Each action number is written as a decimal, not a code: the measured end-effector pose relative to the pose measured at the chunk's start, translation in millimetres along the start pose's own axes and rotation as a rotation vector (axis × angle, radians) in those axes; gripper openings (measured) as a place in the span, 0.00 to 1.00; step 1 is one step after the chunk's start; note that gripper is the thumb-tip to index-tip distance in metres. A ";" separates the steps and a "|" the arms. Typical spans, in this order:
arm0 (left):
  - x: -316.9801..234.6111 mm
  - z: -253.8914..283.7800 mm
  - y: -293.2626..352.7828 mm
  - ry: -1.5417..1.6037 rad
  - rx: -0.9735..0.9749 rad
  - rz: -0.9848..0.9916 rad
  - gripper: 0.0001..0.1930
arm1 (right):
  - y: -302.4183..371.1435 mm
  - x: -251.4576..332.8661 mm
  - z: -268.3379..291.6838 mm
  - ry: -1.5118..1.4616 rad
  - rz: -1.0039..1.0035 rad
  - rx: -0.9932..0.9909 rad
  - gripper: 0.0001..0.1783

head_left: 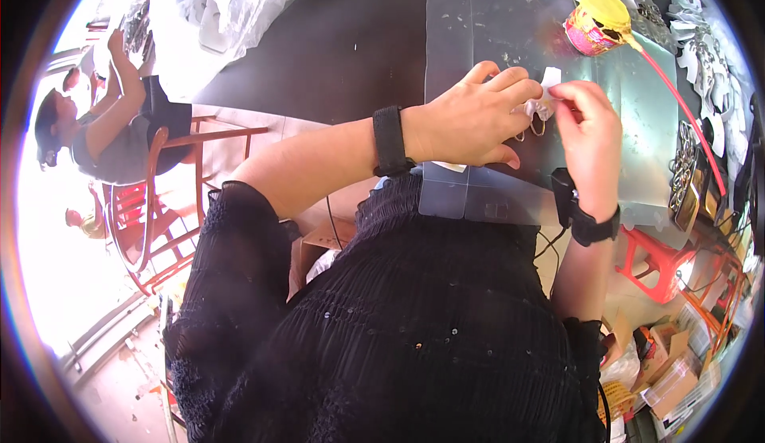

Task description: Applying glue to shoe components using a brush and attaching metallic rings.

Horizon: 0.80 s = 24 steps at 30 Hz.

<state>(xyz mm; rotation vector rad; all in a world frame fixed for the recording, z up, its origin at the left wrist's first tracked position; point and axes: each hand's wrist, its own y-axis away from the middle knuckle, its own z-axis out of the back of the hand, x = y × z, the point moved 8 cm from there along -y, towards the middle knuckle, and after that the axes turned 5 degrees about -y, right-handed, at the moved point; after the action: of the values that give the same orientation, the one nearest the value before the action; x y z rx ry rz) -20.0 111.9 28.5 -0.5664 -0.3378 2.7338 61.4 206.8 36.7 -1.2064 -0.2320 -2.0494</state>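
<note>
One left hand (470,120): curled, hold unclear | one right hand (591,128): pinching one white piece (551,77) | one yellow-topped can (598,22)

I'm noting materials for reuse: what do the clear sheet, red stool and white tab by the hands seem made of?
Clear sheet: glossy plastic, probably; see-through with glare.
Stool: likely moulded plastic, smooth, evenly red.
White tab: paper or plastic, pale; finish too small to tell.

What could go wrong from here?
The red stick at the yellow-topped can juts out to the right of the right hand; a rightward swing might catch it and upset the can. The small white strip by the left hand and right hand might slip.
</note>
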 end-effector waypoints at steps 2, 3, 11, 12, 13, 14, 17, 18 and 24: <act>0.6 -3.5 1.0 -0.006 0.006 -0.003 0.23 | 3.9 -0.8 -9.5 0.124 0.054 -0.001 0.05; 1.9 -6.1 1.8 -0.010 0.012 0.003 0.22 | 4.5 -3.2 -10.5 0.128 0.053 0.000 0.05; 5.1 -5.5 3.9 -0.019 0.042 0.018 0.22 | 2.3 -6.9 -15.5 0.179 0.072 0.068 0.05; 5.0 -6.1 4.0 -0.021 0.055 0.014 0.22 | 2.3 -5.6 -16.7 0.181 0.073 0.073 0.05; 5.2 -6.6 4.4 -0.019 0.052 0.019 0.22 | 3.0 -1.7 -17.4 0.219 0.105 0.069 0.06; 5.0 -7.2 4.8 -0.034 0.048 0.023 0.22 | 3.6 1.9 -18.2 0.255 0.138 0.067 0.06; 4.5 -7.5 5.6 -0.050 0.039 0.031 0.23 | 4.9 5.2 -20.3 0.265 0.158 0.077 0.07; 4.0 -7.3 5.5 -0.052 0.036 0.029 0.23 | 4.4 4.5 -20.4 0.264 0.158 0.080 0.07; 1.8 -7.7 3.8 -0.022 0.053 0.029 0.23 | 0.5 -17.7 -18.7 0.253 0.073 0.137 0.07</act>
<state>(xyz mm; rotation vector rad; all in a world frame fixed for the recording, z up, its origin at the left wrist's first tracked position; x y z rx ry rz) -19.4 110.3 19.9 -0.5317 -0.2636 2.7701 54.1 206.2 12.0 -0.8510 -0.1996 -2.0624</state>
